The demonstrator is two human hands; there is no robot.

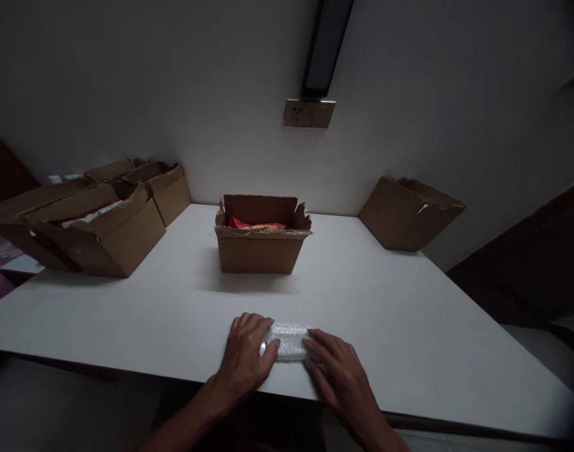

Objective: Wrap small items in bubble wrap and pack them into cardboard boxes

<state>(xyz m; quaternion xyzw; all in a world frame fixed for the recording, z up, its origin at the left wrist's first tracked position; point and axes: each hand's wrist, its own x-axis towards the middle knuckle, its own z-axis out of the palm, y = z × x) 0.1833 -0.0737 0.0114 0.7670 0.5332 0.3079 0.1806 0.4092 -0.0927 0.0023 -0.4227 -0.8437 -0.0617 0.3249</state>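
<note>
A small flat bundle in clear bubble wrap (289, 342) lies on the white table near its front edge. Its left end is gripped by my left hand (247, 351), thumb on the near side and fingers curled over the far side. My right hand (338, 367) holds the other end, with its fingers bent over the wrap. What is inside the bubble wrap cannot be made out. Beyond the hands stands an open cardboard box (261, 251) with red packaging (259, 225) showing inside.
Several open cardboard boxes (131, 238) stand together at the table's left. Another cardboard box (400, 216) sits tilted in view at the back right. The white table (376, 314) meets a wall with a socket plate (309, 114) and a dark upright panel (325, 50).
</note>
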